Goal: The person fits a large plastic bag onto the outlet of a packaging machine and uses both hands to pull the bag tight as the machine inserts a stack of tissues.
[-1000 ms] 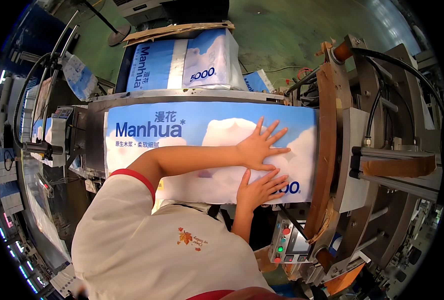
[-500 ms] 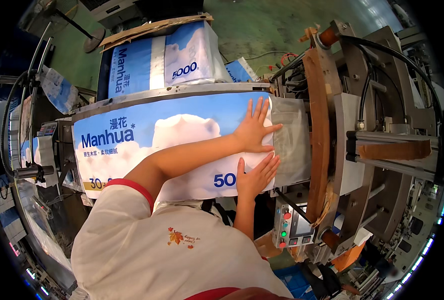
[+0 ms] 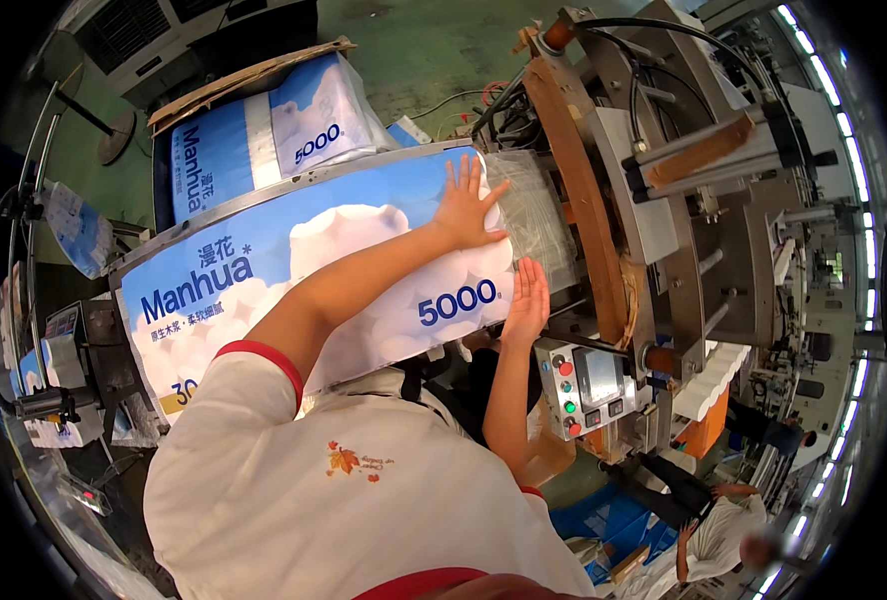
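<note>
A long pack of tissue rolls (image 3: 354, 300) in blue and white printed film lies in front of me on a metal-edged bed. Clear loose film (image 3: 531, 215) extends from its right end into the machine. My left hand (image 3: 469, 207) rests flat on the pack's top near that end, its fingers spread. Beside the near right corner, my right hand (image 3: 527, 308) is upright with fingers straight and together and the palm showing. It holds nothing; whether it touches the film is hard to tell.
Right of the pack stands a sealing machine with a brown-wrapped bar (image 3: 582, 200) and a control box (image 3: 579, 385) with buttons and a screen. Beyond the bed, a carton (image 3: 164, 170) holds more packs. Another person (image 3: 729, 535) is at the lower right.
My view has turned, shifting the scene leftward. My right hand has come off the pack's face to its right corner, palm turned up. My left hand stays on top.
</note>
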Tool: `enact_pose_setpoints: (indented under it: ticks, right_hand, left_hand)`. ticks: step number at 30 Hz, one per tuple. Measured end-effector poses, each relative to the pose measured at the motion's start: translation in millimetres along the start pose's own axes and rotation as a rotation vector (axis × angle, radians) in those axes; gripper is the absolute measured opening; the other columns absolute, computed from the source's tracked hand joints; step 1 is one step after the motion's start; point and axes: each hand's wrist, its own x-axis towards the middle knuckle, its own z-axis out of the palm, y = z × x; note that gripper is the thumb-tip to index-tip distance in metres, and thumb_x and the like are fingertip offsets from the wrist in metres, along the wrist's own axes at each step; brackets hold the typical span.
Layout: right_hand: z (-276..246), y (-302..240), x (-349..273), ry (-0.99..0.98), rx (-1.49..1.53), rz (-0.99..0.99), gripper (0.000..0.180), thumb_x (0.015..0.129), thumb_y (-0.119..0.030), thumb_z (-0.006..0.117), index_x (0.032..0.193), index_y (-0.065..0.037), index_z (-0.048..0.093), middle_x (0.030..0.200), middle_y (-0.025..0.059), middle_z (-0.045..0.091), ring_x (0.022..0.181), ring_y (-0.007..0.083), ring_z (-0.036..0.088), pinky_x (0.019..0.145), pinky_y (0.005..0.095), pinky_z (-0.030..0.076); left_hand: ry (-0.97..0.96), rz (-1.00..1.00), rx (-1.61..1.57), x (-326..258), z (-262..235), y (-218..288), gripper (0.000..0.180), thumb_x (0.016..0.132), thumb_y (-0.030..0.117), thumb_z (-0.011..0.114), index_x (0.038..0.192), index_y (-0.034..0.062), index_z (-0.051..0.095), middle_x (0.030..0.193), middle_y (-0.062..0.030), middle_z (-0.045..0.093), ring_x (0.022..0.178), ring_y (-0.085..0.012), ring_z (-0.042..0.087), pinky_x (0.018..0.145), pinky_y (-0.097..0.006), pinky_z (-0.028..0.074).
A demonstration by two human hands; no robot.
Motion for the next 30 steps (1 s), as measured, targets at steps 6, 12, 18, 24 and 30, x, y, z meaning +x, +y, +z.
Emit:
enact_pose_setpoints:
  ticks: [6,12,18,24,30]
  right_hand:
    - [-55.2,9.0,-49.1,0.358,0.015,0.292,0.032,0.094,-0.036,0.050,0.089,-0.005,0.055,0.076,0.0041,0.056,0.069,0.0131,0.054,0.062,0.0267,0.045]
    - [-28.3,36.2,-68.4,0.195,-0.239,0.625,0.047,0.083,-0.055,0.058,0.086,-0.008,0.057,0.070,-0.0001,0.054,0.062,0.0100,0.052,0.055,0.0230,0.040]
    - [-25.2,61.0,-61.5,0.327,-0.181,0.520,0.045,0.076,-0.051,0.068,0.077,-0.008,0.057,0.064,-0.0019,0.052,0.054,0.0075,0.048,0.050,0.0203,0.038]
    - [-23.7,76.1,-61.2,0.398,-0.116,0.424,0.033,0.080,-0.038,0.069,0.073,-0.009,0.056,0.062,-0.0034,0.050,0.052,0.0063,0.043,0.049,0.0210,0.032]
    - [-15.9,76.6,-64.4,0.497,-0.141,0.333,0.043,0.078,-0.039,0.072,0.060,-0.011,0.045,0.058,-0.0046,0.046,0.053,0.0052,0.038,0.048,0.0228,0.031]
  left_hand:
    - [-0.033,-0.019,-0.005,-6.8,6.5,-1.6,0.082,0.083,0.063,0.041,0.141,0.0061,0.029,0.144,-0.0321,0.016,0.136,-0.0446,0.009,0.107,-0.058,0.004]
    - [0.045,-0.021,-0.003,-73.1,-5.5,28.1,0.076,0.086,0.055,0.044,0.138,0.0013,0.033,0.145,-0.0289,0.018,0.137,-0.0411,0.013,0.107,-0.059,0.007]
    - [0.037,-0.039,0.024,-68.2,-4.0,30.4,0.074,0.086,0.051,0.045,0.139,0.0017,0.031,0.144,-0.0288,0.020,0.136,-0.0419,0.015,0.106,-0.060,0.007]
    - [0.027,-0.002,0.053,-63.2,-12.7,34.8,0.073,0.085,0.049,0.049,0.136,-0.0004,0.034,0.144,-0.0288,0.021,0.135,-0.0425,0.017,0.107,-0.059,0.008]
    - [-0.005,0.002,0.041,-60.1,-18.8,40.3,0.072,0.084,0.046,0.052,0.135,-0.0015,0.036,0.144,-0.0289,0.020,0.135,-0.0432,0.016,0.106,-0.059,0.009]
